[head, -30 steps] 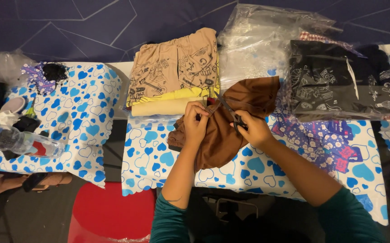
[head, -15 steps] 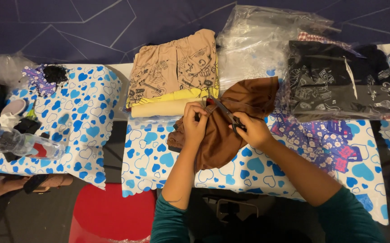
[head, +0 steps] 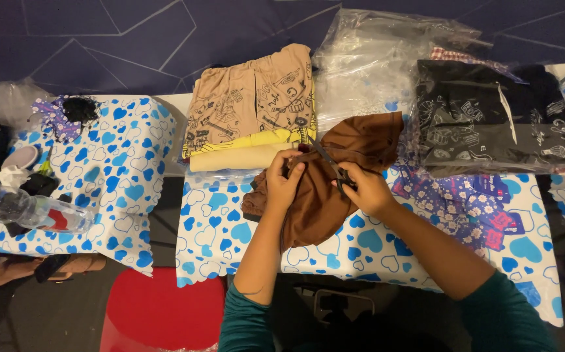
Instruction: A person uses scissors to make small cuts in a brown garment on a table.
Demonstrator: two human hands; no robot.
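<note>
My left hand (head: 286, 179) pinches a fold of the brown cloth (head: 325, 195), which lies bunched on the table cover (head: 217, 241), white with blue hearts. My right hand (head: 367, 189) holds small dark scissors (head: 331, 166), their blades pointing up and left onto the cloth, near my left fingers. Just behind the cloth sits a stack of folded tan and yellow shirts (head: 250, 111). To the right lies a black printed shirt in a clear bag (head: 491, 124). A plastic bottle (head: 28, 208) lies far left.
</note>
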